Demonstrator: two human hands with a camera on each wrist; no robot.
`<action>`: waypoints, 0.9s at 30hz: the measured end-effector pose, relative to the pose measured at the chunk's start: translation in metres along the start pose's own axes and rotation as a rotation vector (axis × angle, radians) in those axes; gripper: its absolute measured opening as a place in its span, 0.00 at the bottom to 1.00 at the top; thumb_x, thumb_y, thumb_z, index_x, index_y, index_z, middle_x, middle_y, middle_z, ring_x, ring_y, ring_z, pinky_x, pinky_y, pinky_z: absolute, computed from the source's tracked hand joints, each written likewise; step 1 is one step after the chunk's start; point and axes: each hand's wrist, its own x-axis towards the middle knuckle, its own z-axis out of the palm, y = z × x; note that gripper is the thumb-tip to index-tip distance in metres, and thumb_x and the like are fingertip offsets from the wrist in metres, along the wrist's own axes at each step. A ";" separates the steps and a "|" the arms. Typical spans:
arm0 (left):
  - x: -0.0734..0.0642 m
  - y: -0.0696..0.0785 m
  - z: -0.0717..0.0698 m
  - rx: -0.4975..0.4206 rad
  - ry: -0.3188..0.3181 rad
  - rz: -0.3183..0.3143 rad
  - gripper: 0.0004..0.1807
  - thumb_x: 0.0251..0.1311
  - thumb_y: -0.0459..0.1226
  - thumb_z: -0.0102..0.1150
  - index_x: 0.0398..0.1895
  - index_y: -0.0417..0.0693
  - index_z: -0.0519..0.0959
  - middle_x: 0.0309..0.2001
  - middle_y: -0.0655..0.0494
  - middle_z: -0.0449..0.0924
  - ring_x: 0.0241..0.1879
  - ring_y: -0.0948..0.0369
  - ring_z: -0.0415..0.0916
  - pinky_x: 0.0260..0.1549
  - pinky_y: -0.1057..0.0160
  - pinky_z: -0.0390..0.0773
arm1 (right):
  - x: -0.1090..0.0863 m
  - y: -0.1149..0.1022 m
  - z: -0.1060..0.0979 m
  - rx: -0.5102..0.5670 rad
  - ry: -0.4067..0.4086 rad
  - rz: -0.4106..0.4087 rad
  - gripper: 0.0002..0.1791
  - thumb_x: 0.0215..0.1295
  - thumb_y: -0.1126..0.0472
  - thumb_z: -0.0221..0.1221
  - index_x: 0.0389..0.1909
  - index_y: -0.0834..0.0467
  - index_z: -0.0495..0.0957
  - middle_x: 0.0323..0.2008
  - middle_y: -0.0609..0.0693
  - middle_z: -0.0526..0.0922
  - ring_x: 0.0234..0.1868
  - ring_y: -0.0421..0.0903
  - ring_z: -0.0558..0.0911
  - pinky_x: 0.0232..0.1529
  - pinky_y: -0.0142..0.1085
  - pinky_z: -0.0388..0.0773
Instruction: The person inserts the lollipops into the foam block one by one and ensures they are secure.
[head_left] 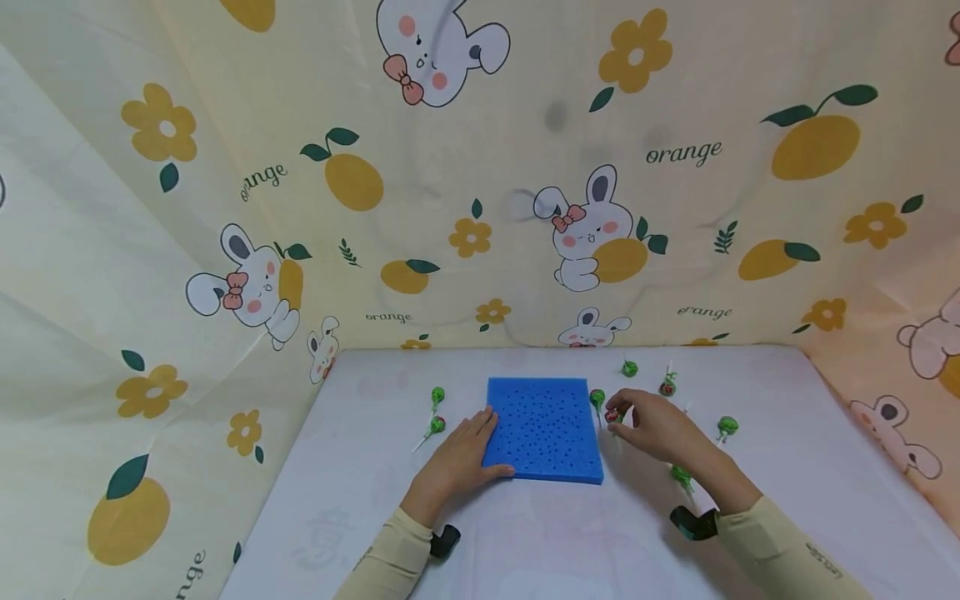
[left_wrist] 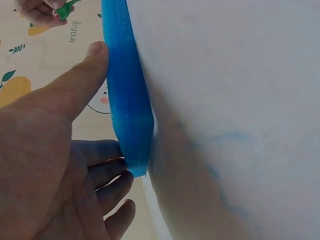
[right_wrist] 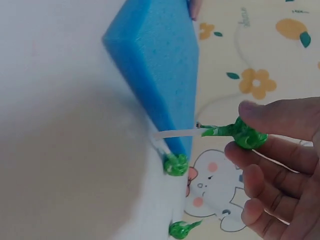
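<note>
A square blue foam block (head_left: 542,429) dotted with small holes lies flat on the white table. My left hand (head_left: 459,454) rests along its left side, the thumb at the near edge and the fingers, fairly straight, at the left edge. My right hand (head_left: 660,425) is just off the block's right side, pinching a green-wrapped lollipop (right_wrist: 250,136) by its candy head between thumb and fingers. Its white stick (right_wrist: 175,134) points down toward the table. Another green lollipop (head_left: 597,397) lies right by the block's right edge.
Two lollipops, one farther (head_left: 438,394) and one nearer (head_left: 436,426), lie left of the block. Several more are scattered to the right, among them one at the back (head_left: 630,367), one far right (head_left: 727,427) and one under the right wrist (head_left: 681,476). A patterned cloth (head_left: 420,167) hangs behind.
</note>
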 end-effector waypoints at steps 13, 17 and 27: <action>0.001 0.000 0.001 0.009 -0.014 -0.012 0.56 0.68 0.66 0.63 0.87 0.45 0.55 0.87 0.49 0.50 0.85 0.51 0.50 0.83 0.51 0.55 | 0.016 -0.017 0.000 0.061 0.075 -0.137 0.16 0.70 0.61 0.72 0.56 0.60 0.85 0.47 0.50 0.88 0.38 0.47 0.78 0.31 0.31 0.78; 0.002 0.000 0.001 0.015 -0.015 -0.013 0.56 0.68 0.67 0.62 0.87 0.45 0.55 0.87 0.49 0.49 0.86 0.52 0.49 0.83 0.52 0.55 | 0.024 -0.021 0.004 0.098 0.088 -0.171 0.17 0.71 0.63 0.71 0.58 0.59 0.84 0.50 0.53 0.87 0.42 0.50 0.79 0.34 0.31 0.79; 0.002 0.001 0.002 -0.002 -0.016 -0.021 0.56 0.67 0.67 0.63 0.87 0.45 0.55 0.88 0.49 0.49 0.86 0.52 0.49 0.82 0.51 0.57 | 0.048 -0.032 0.014 0.108 0.142 -0.203 0.17 0.72 0.61 0.71 0.59 0.54 0.84 0.50 0.48 0.87 0.41 0.47 0.80 0.34 0.34 0.79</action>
